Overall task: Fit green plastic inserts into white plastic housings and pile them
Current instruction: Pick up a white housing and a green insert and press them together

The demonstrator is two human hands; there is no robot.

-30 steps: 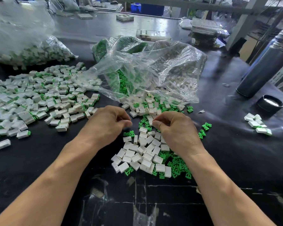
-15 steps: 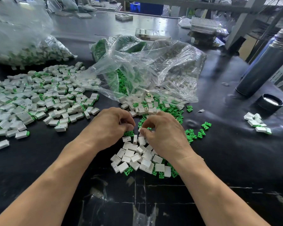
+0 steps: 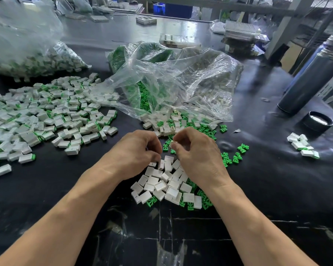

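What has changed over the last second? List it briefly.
The right hand has shifted left and away from the person, uncovering green inserts on its right, and now pinches a small white piece at its fingertips. The left hand has barely moved, fingers curled; what it holds is hidden. The assembled pile, the clear bags and the loose white housings stayed put.
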